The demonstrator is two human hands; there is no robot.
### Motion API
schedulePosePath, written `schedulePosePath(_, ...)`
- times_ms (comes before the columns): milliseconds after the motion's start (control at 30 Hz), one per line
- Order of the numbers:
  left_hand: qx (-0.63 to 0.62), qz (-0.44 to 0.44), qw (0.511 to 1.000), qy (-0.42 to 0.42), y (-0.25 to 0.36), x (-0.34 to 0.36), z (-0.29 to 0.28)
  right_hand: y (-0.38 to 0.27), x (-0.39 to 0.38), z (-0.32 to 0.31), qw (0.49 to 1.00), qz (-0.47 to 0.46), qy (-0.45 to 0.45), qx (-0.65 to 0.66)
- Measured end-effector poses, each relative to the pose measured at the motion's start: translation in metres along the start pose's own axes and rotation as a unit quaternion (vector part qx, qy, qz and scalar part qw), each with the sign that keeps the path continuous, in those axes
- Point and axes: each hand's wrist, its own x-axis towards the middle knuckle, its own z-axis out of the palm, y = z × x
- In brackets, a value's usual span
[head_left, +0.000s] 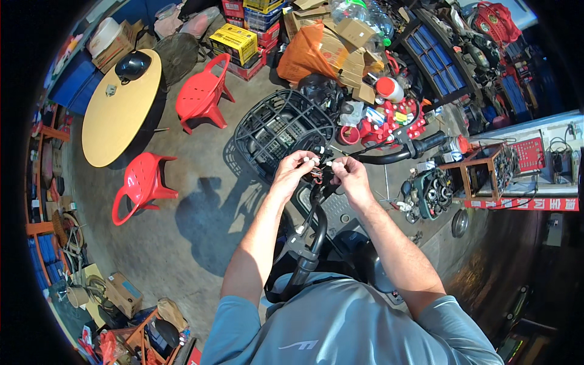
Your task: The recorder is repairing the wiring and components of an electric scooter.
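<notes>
Over the middle of a vehicle's black handlebar (321, 228), both my hands are closed in pinches. My left hand (291, 173) grips a small white plug connector (314, 161) between thumb and fingers. Just to its right, my right hand (354, 180) pinches a small white piece (329, 163), seemingly another connector, partly covered by the fingertips. A bundle of thin coloured wires (317, 176) hangs between the hands. Directly beyond them is a black front basket (280, 125). The handlebar's right grip (429, 143) points away to the right; its left side curves back toward my body.
Two red plastic chairs (146, 181) and an oval yellow table (115, 131) holding a black helmet (132, 65) stand left. Cartons and an orange bag (307, 53) are heaped at the back. A bin of metal parts (431, 193) and a brown metal frame (471, 173) stand right.
</notes>
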Motion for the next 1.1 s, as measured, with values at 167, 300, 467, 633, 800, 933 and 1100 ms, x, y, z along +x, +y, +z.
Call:
schedulePosePath(167,-0.021,-0.026,0.999,-0.011,-0.004,0.002,-0.003,0.005,0.003,0.0,0.999,-0.035,-0.006,-0.03)
schedulePosePath(300,-0.047,-0.025,0.998,-0.03,-0.007,0.002,-0.007,0.008,0.004,0.004,0.998,-0.044,0.0,-0.038)
schedulePosePath(467,-0.07,-0.034,0.996,-0.032,-0.006,0.001,-0.006,0.004,0.003,0.006,0.998,-0.04,-0.002,-0.05)
schedulePosePath(633,-0.073,-0.028,0.996,-0.029,-0.006,0.001,-0.005,0.004,0.002,0.005,0.998,-0.04,-0.001,-0.058)
schedulePosePath(800,-0.055,-0.033,0.998,-0.027,-0.005,0.001,-0.004,0.001,0.001,0.001,0.999,0.022,0.012,0.036)
schedulePosePath(933,-0.024,-0.04,0.999,0.002,-0.002,0.001,0.002,0.001,0.001,-0.004,0.99,0.081,-0.002,0.114)
schedulePosePath(1100,0.009,-0.009,1.0,-0.004,0.004,-0.001,0.009,0.005,0.002,-0.012,0.982,0.104,-0.033,0.154)
